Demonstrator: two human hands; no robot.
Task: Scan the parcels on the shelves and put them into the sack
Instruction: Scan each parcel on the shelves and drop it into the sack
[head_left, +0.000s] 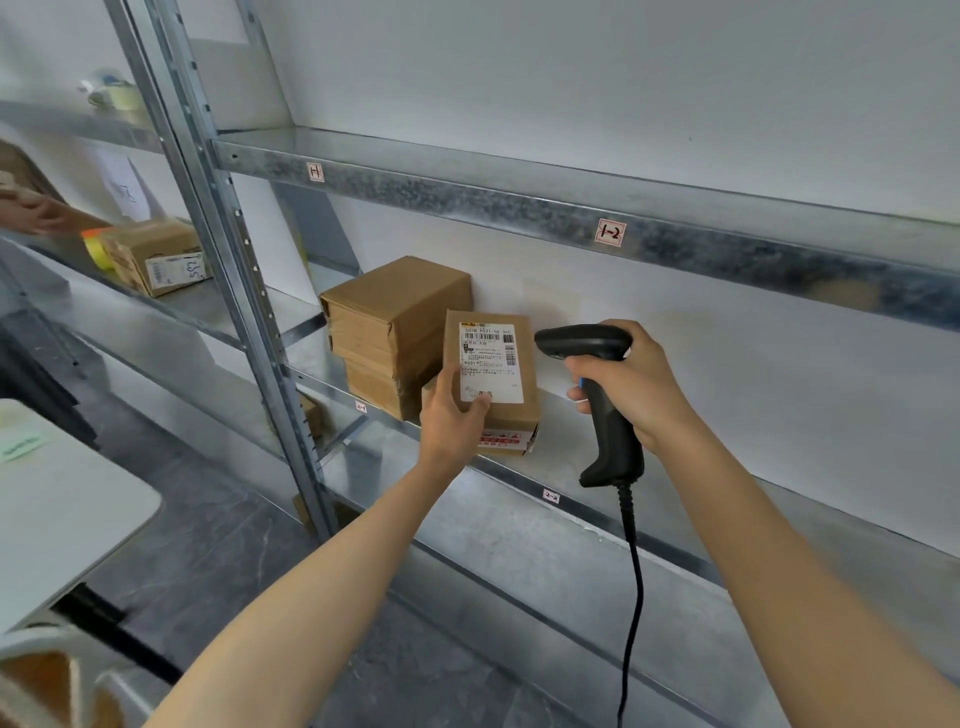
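My left hand (453, 410) grips a small brown parcel (491, 364) by its lower left corner and holds it upright, its white barcode label facing me. Under it lies another flat parcel (506, 439) with a red-printed label, on the middle shelf (582, 457). My right hand (631, 384) holds a black corded barcode scanner (597, 395), whose head points left at the label from just beside the parcel's right edge. A stack of plain brown boxes (392, 332) stands to the left, against the wall.
A metal upright (249, 291) separates this bay from the left bay, where another labelled box (158, 257) sits. The top shelf's edge (519, 208) carries tags 1-1 and 1-2. A white table (62, 509) is at the lower left. The scanner cable (631, 597) hangs down.
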